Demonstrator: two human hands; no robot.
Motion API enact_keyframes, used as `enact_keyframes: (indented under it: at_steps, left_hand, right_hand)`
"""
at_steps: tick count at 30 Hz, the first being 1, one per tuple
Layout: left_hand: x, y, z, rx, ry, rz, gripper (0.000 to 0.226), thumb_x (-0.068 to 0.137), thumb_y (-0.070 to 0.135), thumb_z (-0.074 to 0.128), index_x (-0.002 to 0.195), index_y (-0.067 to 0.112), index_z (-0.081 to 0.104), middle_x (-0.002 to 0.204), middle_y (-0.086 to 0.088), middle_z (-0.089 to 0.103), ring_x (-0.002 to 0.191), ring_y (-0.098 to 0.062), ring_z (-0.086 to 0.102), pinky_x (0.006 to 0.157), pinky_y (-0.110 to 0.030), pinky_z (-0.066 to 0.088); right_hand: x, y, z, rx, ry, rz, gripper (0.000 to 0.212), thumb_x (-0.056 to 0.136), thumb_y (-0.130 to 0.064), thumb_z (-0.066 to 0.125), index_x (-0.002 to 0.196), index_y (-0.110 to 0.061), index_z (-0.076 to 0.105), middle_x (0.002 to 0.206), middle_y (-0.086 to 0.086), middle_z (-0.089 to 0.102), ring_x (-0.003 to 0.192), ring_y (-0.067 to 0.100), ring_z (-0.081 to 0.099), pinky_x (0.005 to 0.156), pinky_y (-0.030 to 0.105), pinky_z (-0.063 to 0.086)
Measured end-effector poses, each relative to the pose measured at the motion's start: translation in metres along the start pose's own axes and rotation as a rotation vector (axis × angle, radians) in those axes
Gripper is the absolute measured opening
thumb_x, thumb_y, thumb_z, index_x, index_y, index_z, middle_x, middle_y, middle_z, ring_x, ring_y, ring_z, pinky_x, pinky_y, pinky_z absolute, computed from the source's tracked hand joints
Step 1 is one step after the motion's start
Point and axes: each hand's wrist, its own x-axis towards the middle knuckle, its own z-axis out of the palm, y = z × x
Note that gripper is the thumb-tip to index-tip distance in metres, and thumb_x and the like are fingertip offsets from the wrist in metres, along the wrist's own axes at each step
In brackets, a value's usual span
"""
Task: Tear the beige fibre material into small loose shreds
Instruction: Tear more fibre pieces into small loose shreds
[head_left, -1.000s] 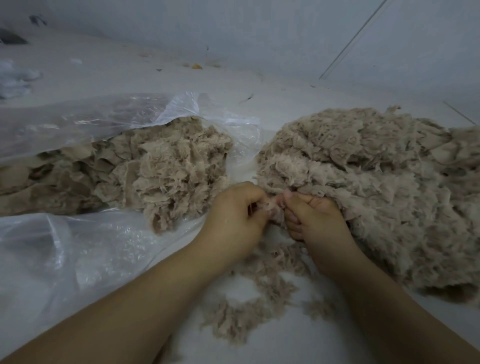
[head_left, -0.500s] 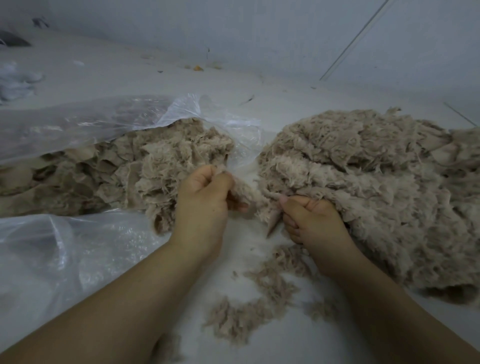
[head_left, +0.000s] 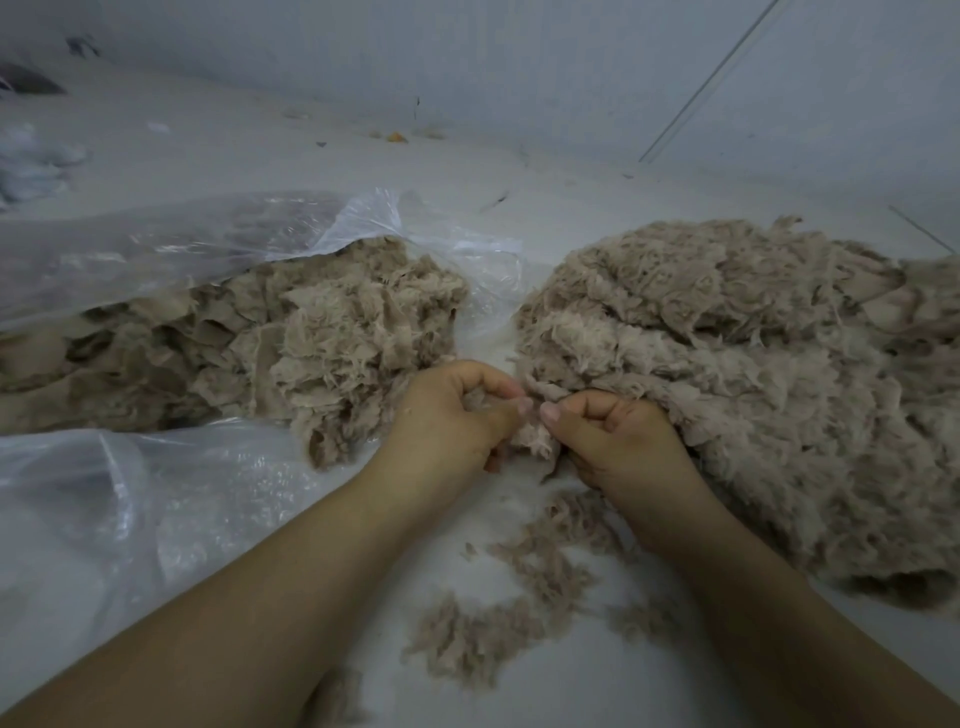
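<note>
A big mound of beige fibre material lies at the right. My right hand grips its near left edge, fingers curled. My left hand pinches the same tuft right beside it, the two thumbs almost touching. A heap of torn shreds lies at the left, at the mouth of a clear plastic bag. Loose shreds are scattered on the white surface between my forearms.
More clear plastic sheet covers the near left. A pale wall runs along the back, with small bits of debris at its foot. White fluff lies at the far left.
My left hand, which had pulled a shred away towards the left heap, has come back to the right and pinches the mound's edge beside my right hand again.
</note>
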Motion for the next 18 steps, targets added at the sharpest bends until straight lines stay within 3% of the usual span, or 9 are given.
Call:
enact_keyframes:
  at_steps: [4, 8, 13, 15, 18]
  left_hand:
    - [0.0051, -0.0024, -0.0048, -0.030, 0.170, 0.055, 0.018, 0.088, 0.004, 0.068, 0.071, 0.010, 0.068, 0.058, -0.008, 0.059, 0.049, -0.017, 0.052, 0.049, -0.028, 0.048]
    - [0.0055, -0.0019, -0.0059, -0.072, 0.297, 0.110, 0.019, 0.089, 0.009, 0.067, 0.072, 0.016, 0.068, 0.054, -0.001, 0.056, 0.046, -0.011, 0.048, 0.047, -0.025, 0.044]
    - [0.0061, 0.0019, -0.0069, -0.133, 0.387, 0.140, 0.018, 0.093, 0.007, 0.062, 0.076, 0.014, 0.064, 0.058, -0.002, 0.055, 0.047, -0.010, 0.045, 0.047, -0.025, 0.041]
    - [0.0073, 0.0020, -0.0106, -0.165, 0.394, 0.150, 0.018, 0.094, 0.007, 0.060, 0.077, 0.012, 0.062, 0.057, -0.005, 0.055, 0.044, -0.010, 0.044, 0.044, -0.024, 0.039]
    - [0.0033, 0.0002, -0.0051, -0.160, 0.308, 0.145, 0.015, 0.093, 0.010, 0.063, 0.078, 0.008, 0.063, 0.059, -0.017, 0.055, 0.044, -0.015, 0.048, 0.042, -0.025, 0.043]
  right_hand:
    - [0.0004, 0.0007, 0.0004, -0.037, 0.008, 0.008, 0.025, 0.088, -0.023, 0.067, 0.064, -0.016, 0.069, 0.053, 0.012, 0.050, 0.035, 0.008, 0.024, 0.035, 0.014, 0.024]
    - [0.0002, -0.0007, -0.0006, -0.056, -0.009, 0.020, 0.029, 0.092, -0.018, 0.063, 0.064, -0.014, 0.067, 0.041, -0.004, 0.045, 0.033, 0.007, 0.022, 0.035, 0.013, 0.022]
    - [-0.0002, -0.0022, -0.0007, -0.046, 0.011, 0.049, 0.032, 0.094, -0.018, 0.061, 0.062, -0.013, 0.064, 0.040, -0.004, 0.041, 0.034, 0.006, 0.023, 0.036, 0.015, 0.022]
    - [-0.0005, -0.0030, -0.0008, -0.020, 0.022, 0.052, 0.033, 0.094, -0.015, 0.060, 0.061, -0.014, 0.062, 0.040, -0.006, 0.045, 0.033, 0.005, 0.025, 0.035, 0.015, 0.024]
    - [-0.0021, -0.0052, 0.0024, -0.001, 0.022, 0.011, 0.015, 0.090, -0.003, 0.064, 0.077, -0.011, 0.066, 0.045, -0.004, 0.052, 0.033, 0.002, 0.035, 0.035, 0.012, 0.031]
